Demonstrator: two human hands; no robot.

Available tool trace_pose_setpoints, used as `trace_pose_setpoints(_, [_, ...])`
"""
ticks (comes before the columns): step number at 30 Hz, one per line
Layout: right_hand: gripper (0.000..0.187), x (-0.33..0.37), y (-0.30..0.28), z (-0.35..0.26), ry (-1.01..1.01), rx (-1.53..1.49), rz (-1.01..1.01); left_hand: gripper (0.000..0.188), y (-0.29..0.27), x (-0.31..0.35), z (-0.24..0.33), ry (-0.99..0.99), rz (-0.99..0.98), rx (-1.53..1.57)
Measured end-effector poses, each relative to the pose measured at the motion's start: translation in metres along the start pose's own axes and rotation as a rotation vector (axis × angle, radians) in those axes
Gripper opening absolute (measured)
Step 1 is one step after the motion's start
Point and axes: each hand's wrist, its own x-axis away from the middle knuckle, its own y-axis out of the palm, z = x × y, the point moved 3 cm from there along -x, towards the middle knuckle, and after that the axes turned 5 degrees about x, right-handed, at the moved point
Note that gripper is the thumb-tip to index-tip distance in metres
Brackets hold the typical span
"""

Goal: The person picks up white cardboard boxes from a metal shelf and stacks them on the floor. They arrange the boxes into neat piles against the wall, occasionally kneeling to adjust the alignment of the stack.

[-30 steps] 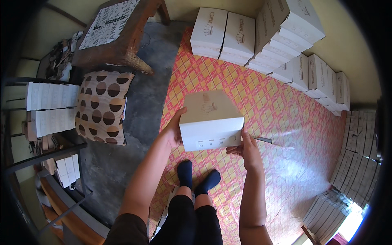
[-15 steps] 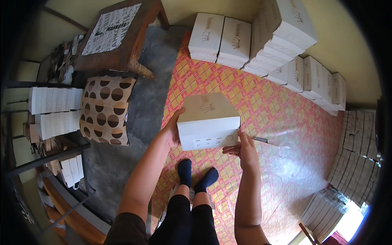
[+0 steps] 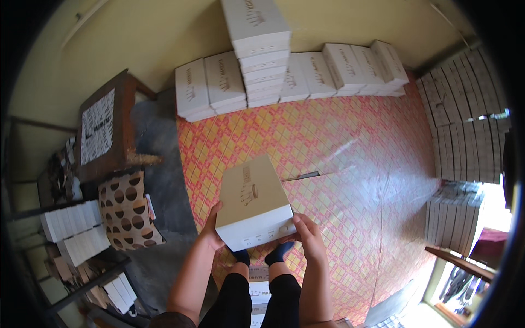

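Note:
Between my two hands is a white cardboard box (image 3: 254, 191) with a gold crown print on its lid, held above the floor and slightly turned. My left hand (image 3: 210, 229) grips its left side, fingers mostly hidden beneath and behind it. My right hand (image 3: 307, 232) clasps the near right corner, thumb up along the edge and fingers under it. Below, between my legs, more white boxes (image 3: 260, 292) with similar print stand on the floor. Past the held box, a thin knife-like tool with a dark handle (image 3: 309, 175) lies on the floor covering.
White boxes (image 3: 190, 90) line the far wall, with one tall stack (image 3: 260, 33) among them. Grey-white stacks (image 3: 465, 104) stand at the right. Left are a wooden table (image 3: 117, 120), a dotted cushion (image 3: 123, 213) and a rack (image 3: 71, 290). Patterned red-yellow sheeting (image 3: 350, 218) covers the floor.
My view has swung to the right and up, bringing the far wall's row of boxes more into sight. The held box has turned and tilted, showing more of its lid; both hands keep hold.

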Motion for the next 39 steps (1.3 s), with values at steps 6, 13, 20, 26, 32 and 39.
trace_pose_setpoints(6, [0.045,0.021,-0.091,-0.001,-0.023,-0.189,0.037,0.052,0.071,-0.009,-0.061,-0.060,0.002,0.014])
trace_pose_setpoints(13, [0.044,0.016,-0.232,-0.016,-0.111,-0.152,0.071,0.051,0.184,-0.051,-0.145,0.015,-0.066,-0.002])
trace_pose_setpoints(20, [0.039,0.027,-0.384,-0.049,-0.217,-0.041,0.184,0.046,0.314,-0.087,-0.243,0.070,-0.089,-0.099])
trace_pose_setpoints(26, [0.039,0.030,-0.451,-0.090,-0.198,-0.084,0.214,0.051,0.374,-0.116,-0.273,-0.046,-0.104,-0.045])
trace_pose_setpoints(32, [0.040,0.000,-0.481,-0.118,-0.137,-0.159,0.232,0.056,0.426,-0.145,-0.254,-0.040,-0.100,-0.154])
trace_pose_setpoints(39, [0.041,-0.048,-0.524,-0.165,-0.076,-0.137,0.151,0.060,0.486,-0.192,-0.238,-0.056,-0.065,-0.169])
